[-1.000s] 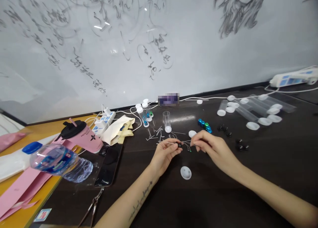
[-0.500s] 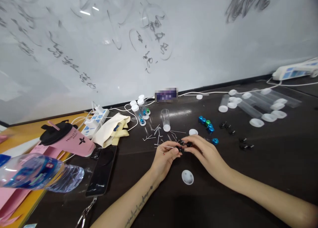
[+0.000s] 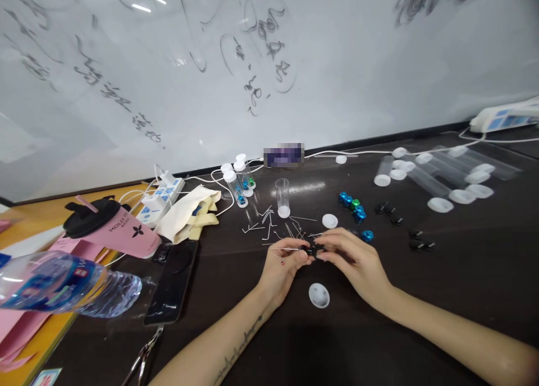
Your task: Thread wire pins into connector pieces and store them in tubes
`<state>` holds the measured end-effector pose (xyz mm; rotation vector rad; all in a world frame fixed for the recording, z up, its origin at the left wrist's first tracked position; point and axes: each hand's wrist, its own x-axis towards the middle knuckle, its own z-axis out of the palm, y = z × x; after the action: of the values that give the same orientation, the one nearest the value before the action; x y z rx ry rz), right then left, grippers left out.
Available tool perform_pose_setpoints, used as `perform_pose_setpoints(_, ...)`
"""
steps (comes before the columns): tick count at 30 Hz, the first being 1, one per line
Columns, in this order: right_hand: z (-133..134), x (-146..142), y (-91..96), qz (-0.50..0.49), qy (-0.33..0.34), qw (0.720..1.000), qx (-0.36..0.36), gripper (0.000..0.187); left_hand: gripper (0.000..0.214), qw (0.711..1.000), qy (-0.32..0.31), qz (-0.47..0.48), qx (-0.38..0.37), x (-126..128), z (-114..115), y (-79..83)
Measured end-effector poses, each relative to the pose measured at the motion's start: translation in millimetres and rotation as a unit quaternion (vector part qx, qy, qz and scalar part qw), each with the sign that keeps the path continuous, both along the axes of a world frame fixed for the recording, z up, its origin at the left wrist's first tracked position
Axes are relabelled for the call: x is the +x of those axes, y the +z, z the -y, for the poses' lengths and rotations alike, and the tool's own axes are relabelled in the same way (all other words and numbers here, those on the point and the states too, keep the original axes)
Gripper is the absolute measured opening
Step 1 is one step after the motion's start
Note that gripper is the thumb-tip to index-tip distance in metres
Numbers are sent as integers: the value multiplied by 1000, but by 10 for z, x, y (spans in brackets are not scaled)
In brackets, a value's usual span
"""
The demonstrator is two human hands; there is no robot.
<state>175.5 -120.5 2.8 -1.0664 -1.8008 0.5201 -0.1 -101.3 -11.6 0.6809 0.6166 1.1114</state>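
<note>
My left hand pinches a small black part between thumb and fingertips, and a thin metal wire sticks out leftward past its fingers. From the other side my right hand pinches a second small black part. The two parts meet between my fingertips; whether they are joined I cannot tell. Below the hands lies a round white cap with dark spots. Bent metal wires are scattered just beyond my left hand. Past my right hand are blue and green metallic pieces and several black pieces.
A clear tube stands upright behind the wires. Capped tubes stand at back left; clear tubes and white caps lie at right. On the left are a phone, pliers, a pink cup and a water bottle.
My hands have drawn slightly closer, and the black parts now touch or nearly touch. The view has shifted slightly; objects on the table keep their places.
</note>
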Motion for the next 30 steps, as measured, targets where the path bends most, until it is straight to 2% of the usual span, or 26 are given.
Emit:
perform_pose_setpoints(6, 19, 17, -21, -5, 18, 999, 43, 10, 24, 1000, -3, -1, -7, -5, 13, -6)
perform_pose_setpoints(13, 25, 21, -37, -5, 34, 994, 101, 17, 26, 1000, -1, -7, -11, -21, 30, 2)
perform_pose_setpoints(18, 20, 17, -36, -11, 38, 993, 115, 20, 24, 1000, 10, -17, 1, -22, 42, 18)
perform_pose_setpoints(23, 14, 9, -45, -20, 36, 995, 87, 19, 23, 999, 21, -40, 27, -19, 53, -22)
perform_pose_setpoints(27, 25, 2, -48, -53, 31, 998, 29, 16, 23, 997, 26, -69, 38, -26, 64, -30)
perform_pose_setpoints(30, 47, 4, -51, -86, 24, 996, -26, 13, 22, 993, 26, -101, 56, -41, 72, 24)
